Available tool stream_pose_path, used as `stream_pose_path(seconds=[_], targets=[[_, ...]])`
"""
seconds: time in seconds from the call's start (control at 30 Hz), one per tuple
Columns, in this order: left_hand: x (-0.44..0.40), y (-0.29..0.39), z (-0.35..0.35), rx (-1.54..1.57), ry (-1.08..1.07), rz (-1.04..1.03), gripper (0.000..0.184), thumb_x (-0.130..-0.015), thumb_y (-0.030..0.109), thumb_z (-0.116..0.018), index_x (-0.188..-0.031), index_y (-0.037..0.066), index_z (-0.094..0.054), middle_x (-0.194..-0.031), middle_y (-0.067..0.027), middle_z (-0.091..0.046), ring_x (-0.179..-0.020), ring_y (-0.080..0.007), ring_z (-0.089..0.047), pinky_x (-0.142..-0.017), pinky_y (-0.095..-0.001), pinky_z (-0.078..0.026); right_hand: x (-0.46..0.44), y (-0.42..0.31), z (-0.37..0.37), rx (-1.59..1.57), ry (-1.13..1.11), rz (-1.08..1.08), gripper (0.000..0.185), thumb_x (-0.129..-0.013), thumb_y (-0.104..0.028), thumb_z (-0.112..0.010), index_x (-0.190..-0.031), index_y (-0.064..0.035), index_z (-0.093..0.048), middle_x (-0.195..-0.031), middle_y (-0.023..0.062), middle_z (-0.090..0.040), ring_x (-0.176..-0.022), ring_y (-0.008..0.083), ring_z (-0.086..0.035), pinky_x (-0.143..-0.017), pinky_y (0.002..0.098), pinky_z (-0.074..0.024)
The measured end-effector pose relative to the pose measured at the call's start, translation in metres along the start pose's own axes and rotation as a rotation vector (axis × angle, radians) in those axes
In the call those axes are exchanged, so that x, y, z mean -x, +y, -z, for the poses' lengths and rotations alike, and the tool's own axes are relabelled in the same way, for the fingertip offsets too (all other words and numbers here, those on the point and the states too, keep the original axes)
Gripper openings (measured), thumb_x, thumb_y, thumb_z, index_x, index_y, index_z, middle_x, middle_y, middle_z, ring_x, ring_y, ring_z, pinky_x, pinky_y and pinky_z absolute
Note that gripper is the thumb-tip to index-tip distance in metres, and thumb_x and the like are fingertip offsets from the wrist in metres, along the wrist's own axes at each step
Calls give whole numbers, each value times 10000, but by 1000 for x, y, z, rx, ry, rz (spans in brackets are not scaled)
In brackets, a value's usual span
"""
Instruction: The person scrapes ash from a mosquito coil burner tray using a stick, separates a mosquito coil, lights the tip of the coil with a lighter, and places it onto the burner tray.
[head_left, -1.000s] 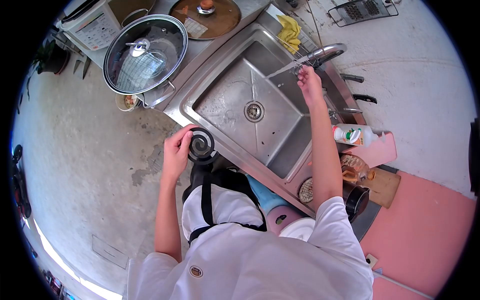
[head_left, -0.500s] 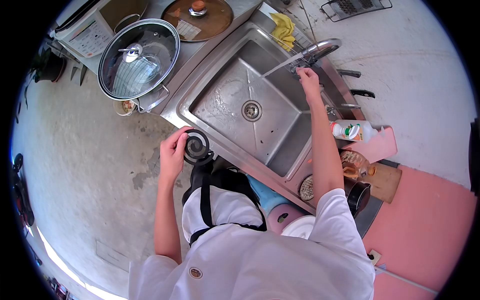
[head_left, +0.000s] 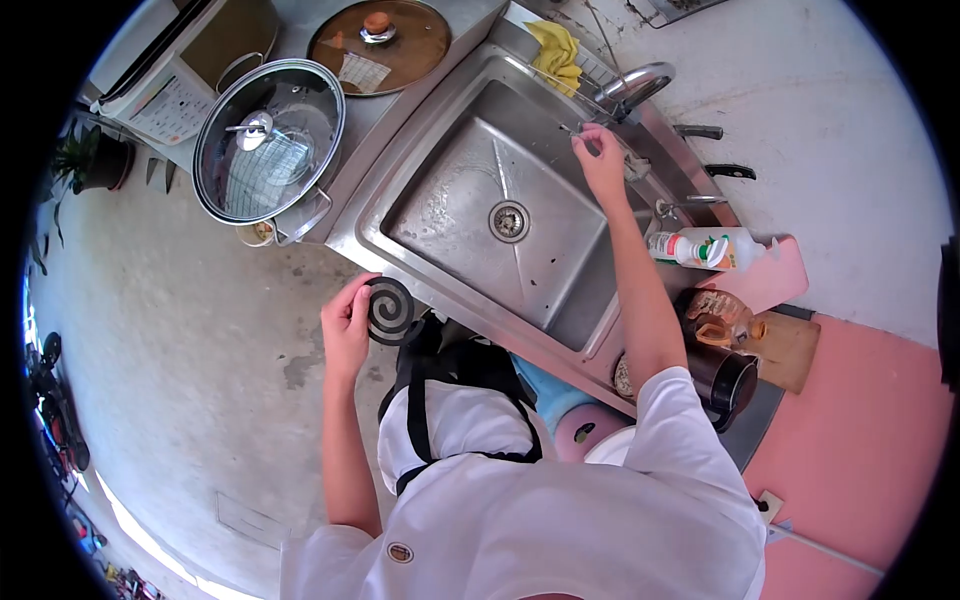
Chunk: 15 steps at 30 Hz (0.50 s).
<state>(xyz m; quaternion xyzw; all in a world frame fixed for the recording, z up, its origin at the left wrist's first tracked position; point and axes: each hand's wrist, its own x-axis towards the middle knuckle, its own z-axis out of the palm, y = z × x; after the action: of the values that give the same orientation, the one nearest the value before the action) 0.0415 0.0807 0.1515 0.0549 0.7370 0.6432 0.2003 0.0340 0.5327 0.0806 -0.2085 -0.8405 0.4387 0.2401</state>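
My left hand (head_left: pixel 346 322) grips a flat black spiral coil (head_left: pixel 390 311) by its left edge, outside the sink's front rim. Over the upper right part of the steel sink (head_left: pixel 450 190), my right hand (head_left: pixel 600 160) is pinched around something small and thin, too small to make out. The curved faucet (head_left: pixel 640 85) is just above and to the right of that hand, and no water stream shows under it. Wet patches and dark specks mark the basin around the drain (head_left: pixel 509 221).
A pot with a glass lid (head_left: pixel 268 140) and a brown lid (head_left: pixel 380 50) are at the upper left. A yellow cloth (head_left: pixel 556 55) hangs behind the sink. Along the right are knife handles (head_left: pixel 730 171), a spray bottle (head_left: pixel 720 248), a pink board (head_left: pixel 775 275) and a dark pot (head_left: pixel 722 380).
The water stream from the faucet has stopped. My right hand has moved from beside the faucet toward the basin, a small thing at its fingertips. The coil now faces the camera more flatly.
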Motion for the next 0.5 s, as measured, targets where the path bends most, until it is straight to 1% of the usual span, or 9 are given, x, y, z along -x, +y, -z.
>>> stream_pose_path(seconds=[0.03,0.1,0.13,0.17,0.2,0.27,0.3,0.37,0.5], targets=[[-3,1,-2,-5,-4,-1,213,-949,121,-491,-1039,-4,-638,-626,70,-439,-533,-13,-310,-462,-203,-242,20,0,-5,-66,75,-40,181,-750,-173,-703,-801,-31,-604,-968,102,-639,-872,217,-608,-751,344,-473],[-1,0,-5,12,16,-13,220,-951,131,-491,-1044,-7,-635,-631,71,-448,-530,-10,-321,-463,-201,-252,92,57,-10,597,-480,-293,185,-796,-167,-687,-800,1,-608,-785,90,-638,-750,156,-596,-701,303,-477],[0,-1,-6,-2,-4,-13,220,-951,131,-491,-1044,-7,-635,-631,71,-448,-530,-10,-321,-463,-201,-252,125,51,-10,534,-420,-285,205,-797,-186,-691,-814,3,-614,-759,87,-630,-729,152,-585,-679,296,-469],[-5,-1,-10,-1,3,-45,224,-953,137,-491,-1047,-6,-636,-633,72,-453,-529,-8,-329,-463,-198,-258,140,45,-17,473,-357,-262,226,-799,-205,-696,-829,6,-620,-732,85,-623,-708,148,-575,-657,288,-462],[-6,-1,-12,3,20,-67,227,-954,142,-491,-1049,-4,-636,-636,72,-458,-528,-6,-338,-464,-196,-264,139,30,-23,467,-356,-264,226,-799,-205,-696,-829,6,-620,-732,85,-623,-708,148,-575,-657,288,-462],[-8,6,-14,11,-14,29,231,-955,145,-491,-1058,-7,-632,-662,70,-491,-536,-2,-355,-468,-186,-278,157,-7,-25,167,-140,-289,208,-791,-182,-700,-885,-12,-627,-759,55,-621,-688,138,-552,-640,268,-453],[-11,8,-20,30,-12,17,232,-956,143,-489,-1058,-10,-630,-671,68,-498,-539,-2,-355,-469,-184,-277,168,-32,-21,159,-151,-334,208,-791,-182,-700,-885,-12,-627,-759,55,-621,-688,138,-552,-640,268,-453],[-19,7,-33,41,-17,-6,232,-957,141,-488,-1057,-14,-629,-679,66,-504,-542,-1,-355,-469,-183,-277,154,-84,-12,-70,-70,-292,169,-795,-121,-694,-901,-15,-614,-812,56,-617,-698,117,-546,-607,265,-440],[-29,6,-55,64,-90,-70,230,-957,138,-490,-1061,-16,-626,-699,62,-519,-547,2,-354,-470,-179,-276,159,-149,14,-28,-21,-215,193,-785,-87,-696,-943,-15,-611,-893,47,-622,-736,113,-542,-632,256,-431]])
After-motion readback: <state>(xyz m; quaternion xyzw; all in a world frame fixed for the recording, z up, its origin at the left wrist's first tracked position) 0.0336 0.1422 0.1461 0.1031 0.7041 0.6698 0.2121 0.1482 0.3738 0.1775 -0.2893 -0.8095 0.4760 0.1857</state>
